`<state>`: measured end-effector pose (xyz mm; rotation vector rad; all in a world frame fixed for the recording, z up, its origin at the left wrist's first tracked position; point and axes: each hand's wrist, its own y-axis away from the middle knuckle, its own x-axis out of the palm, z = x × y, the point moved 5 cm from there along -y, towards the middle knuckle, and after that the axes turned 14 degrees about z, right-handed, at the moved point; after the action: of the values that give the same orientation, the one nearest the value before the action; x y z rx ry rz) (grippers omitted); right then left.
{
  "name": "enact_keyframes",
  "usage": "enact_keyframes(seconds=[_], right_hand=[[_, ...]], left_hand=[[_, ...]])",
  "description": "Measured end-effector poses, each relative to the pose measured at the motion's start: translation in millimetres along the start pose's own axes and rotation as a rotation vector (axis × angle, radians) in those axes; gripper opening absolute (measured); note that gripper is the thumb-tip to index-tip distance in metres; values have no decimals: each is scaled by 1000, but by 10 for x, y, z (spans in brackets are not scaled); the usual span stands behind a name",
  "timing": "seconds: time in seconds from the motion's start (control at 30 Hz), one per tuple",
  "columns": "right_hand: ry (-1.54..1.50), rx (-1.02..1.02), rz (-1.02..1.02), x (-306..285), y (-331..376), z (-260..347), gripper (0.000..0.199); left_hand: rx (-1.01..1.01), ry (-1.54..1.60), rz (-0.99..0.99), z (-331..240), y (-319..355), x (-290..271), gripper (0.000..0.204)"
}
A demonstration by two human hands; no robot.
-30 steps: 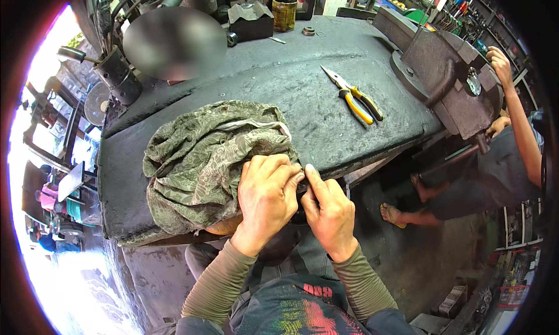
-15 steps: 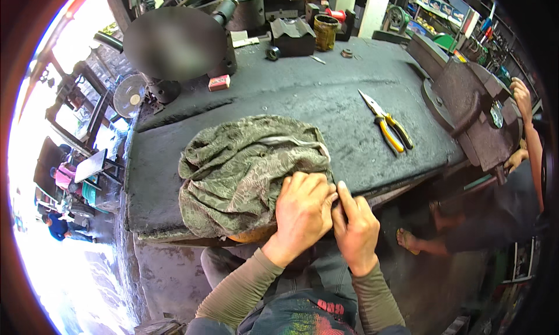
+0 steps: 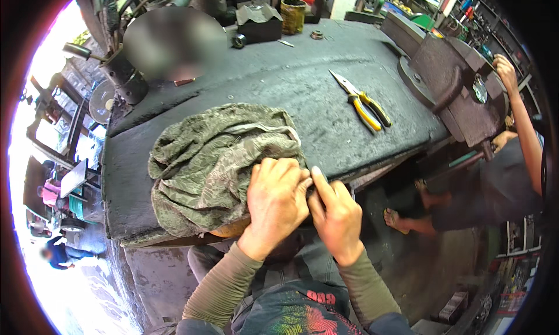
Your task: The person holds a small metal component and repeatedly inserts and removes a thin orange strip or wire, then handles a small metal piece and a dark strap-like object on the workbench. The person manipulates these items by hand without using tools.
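Note:
A crumpled olive patterned cloth [image 3: 215, 160] is heaped at the near edge of the dark workbench [image 3: 256, 84]. Something orange [image 3: 230, 227] peeks out beneath it. My left hand [image 3: 276, 198] is closed at the cloth's right side, its knuckles up. Close against it, my right hand [image 3: 338, 218] has its fingers curled and the index finger pointing toward the left thumb. Between the two hands the fingers meet in a pinch, and whatever small thing they hold is hidden. Yellow-and-black long-nose pliers [image 3: 365, 106] lie on the bench, right of the cloth.
A big rusty bench vise [image 3: 445, 84] stands at the bench's right end. A person's arm [image 3: 524, 125] is beyond it. Along the back are an amber jar [image 3: 293, 16], a dark metal block [image 3: 259, 27] and a tape roll [image 3: 239, 41]. A pipe-like holder [image 3: 125, 76] stands far left.
The whole scene has shifted left in the view as the camera turned. My hands keep nearly the same closed pose beside the cloth. The pliers have not moved on the bench.

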<state>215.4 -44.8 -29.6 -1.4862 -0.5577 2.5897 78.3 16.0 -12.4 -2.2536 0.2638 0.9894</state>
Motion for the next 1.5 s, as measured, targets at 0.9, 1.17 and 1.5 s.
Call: enact_keyframes(seconds=[0.9, 1.17, 1.5], right_hand=[[52, -10, 5, -26, 81, -69, 48], [25, -8, 10, -34, 69, -57, 47], [-11, -32, 0, -45, 65, -71, 48]], left_hand=[[-238, -98, 72, 515, 45, -1067, 17], [-129, 187, 109, 533, 290, -1073, 25], [-416, -60, 235, 932, 36, -1090, 23]])
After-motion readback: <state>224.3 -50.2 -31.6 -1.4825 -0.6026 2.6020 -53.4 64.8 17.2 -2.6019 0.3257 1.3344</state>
